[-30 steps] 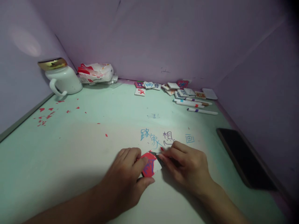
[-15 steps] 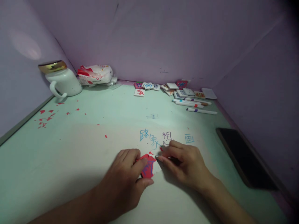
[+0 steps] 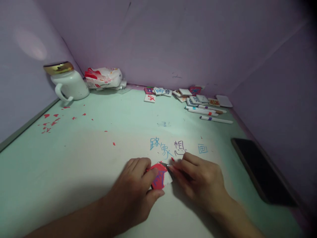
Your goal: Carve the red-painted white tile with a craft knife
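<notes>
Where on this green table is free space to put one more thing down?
Bare room lies left of the left hand, below the red scraps, and between the written characters and the tiles. Crowded: the far edge with mug, bag, markers.

Two hands; one mug; one phone.

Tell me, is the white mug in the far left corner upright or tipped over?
Upright. The white mug stands on its base on the green table, handle at its side, its gold lid on top.
</notes>
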